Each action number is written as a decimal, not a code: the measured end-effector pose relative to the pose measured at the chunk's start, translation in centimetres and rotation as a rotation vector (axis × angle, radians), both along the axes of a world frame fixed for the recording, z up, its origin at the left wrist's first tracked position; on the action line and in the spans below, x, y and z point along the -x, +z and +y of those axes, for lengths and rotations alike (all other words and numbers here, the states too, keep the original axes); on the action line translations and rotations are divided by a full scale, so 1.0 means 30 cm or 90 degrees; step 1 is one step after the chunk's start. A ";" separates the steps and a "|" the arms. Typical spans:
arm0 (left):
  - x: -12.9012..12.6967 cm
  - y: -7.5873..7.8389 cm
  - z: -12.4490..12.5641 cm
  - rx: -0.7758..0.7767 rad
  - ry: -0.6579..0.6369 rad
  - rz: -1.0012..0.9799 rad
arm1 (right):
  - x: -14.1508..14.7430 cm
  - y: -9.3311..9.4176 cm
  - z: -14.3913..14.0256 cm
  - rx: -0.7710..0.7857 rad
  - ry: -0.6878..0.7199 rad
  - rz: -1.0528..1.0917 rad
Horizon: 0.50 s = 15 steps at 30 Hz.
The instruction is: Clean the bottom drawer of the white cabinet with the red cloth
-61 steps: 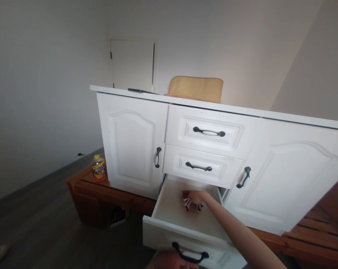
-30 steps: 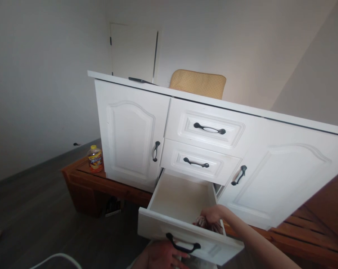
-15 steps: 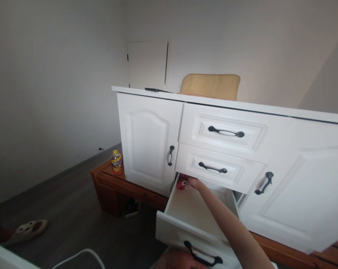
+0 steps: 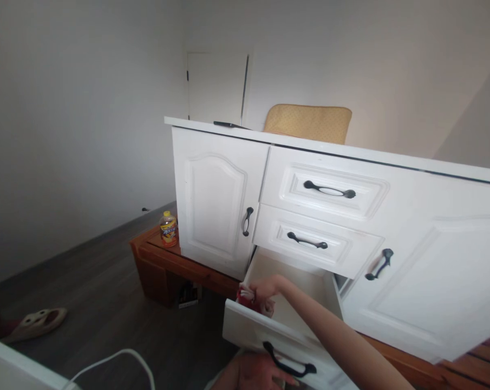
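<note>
My right hand (image 4: 265,290) reaches into the pulled-out bottom drawer (image 4: 287,330) of a white cabinet (image 4: 212,200). Its fingers are closed on a bunched red and white cloth (image 4: 247,295), which rests against the left front corner inside the drawer. Whether the cloth is one piece or several I cannot tell. Low in the view, my left hand (image 4: 256,371) is below the drawer front, near its black handle (image 4: 285,363). The left fingers look curled around something small, mostly cut off by the picture's bottom edge.
The cabinet stands on a brown wooden base (image 4: 159,260), with a yellow-capped bottle (image 4: 168,230) at its left end. A tan chair back (image 4: 309,122) rises behind. A white cable (image 4: 118,355) and a person's foot in a light shoe (image 4: 39,322) are at lower left.
My right hand has come from the drawer's back left to its front left corner, bringing the red and white cloth along. My left hand shows more now, low by the handle.
</note>
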<state>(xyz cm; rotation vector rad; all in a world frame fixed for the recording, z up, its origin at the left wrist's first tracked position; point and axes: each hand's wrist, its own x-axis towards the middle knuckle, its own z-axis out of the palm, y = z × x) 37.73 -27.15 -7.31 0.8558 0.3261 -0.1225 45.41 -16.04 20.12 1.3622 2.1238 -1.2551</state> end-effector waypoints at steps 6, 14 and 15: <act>0.018 -0.009 -0.010 0.068 0.011 0.023 | 0.010 0.004 -0.077 0.030 0.092 -0.096; 0.054 0.148 -0.030 0.128 -0.056 -0.050 | -0.463 -0.014 -0.300 0.022 0.078 -0.254; 0.056 0.160 -0.030 0.130 -0.060 -0.062 | -0.516 -0.016 -0.333 0.017 0.066 -0.266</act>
